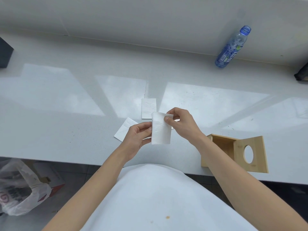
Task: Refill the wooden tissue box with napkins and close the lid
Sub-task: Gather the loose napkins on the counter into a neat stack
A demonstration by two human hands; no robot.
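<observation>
Both hands hold one folded white napkin [160, 130] upright above the white counter. My left hand [137, 139] pinches its left edge and my right hand [181, 123] pinches its top right corner. Two more folded napkins lie flat on the counter: one [148, 107] just beyond the hands, another [124, 130] partly hidden behind my left hand. The wooden tissue box [216, 152] sits at the counter's front edge to the right, under my right forearm. Its lid [253, 154], with an oval hole, stands open.
The white counter [66, 114] meets a white wall behind. A blue plastic bottle [232, 47] without a cap stands at the back right. Dark objects sit at the far left [5, 54] and far right [302, 74] edges. A plastic bag [21, 189] lies on the floor at lower left.
</observation>
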